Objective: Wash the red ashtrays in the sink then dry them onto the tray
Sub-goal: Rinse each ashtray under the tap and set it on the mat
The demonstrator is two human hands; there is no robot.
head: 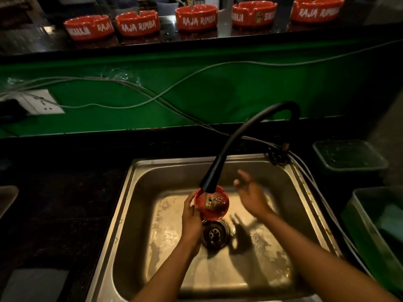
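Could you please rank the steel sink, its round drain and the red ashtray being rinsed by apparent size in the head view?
1. Stainless steel sink
2. Red ashtray in the left hand
3. Round metal drain, only slightly smaller; the ashtray sits nearer the camera, so unsure.

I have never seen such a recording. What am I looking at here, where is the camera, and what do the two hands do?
There is no machine: a person works with bare hands. The one picture comes from a camera worn on the head, looking down at a steel sink. The left hand holds a red ashtray under the black faucet. The right hand hangs open beside it, holding nothing. Five more red ashtrays stand on the dark shelf above the green wall.
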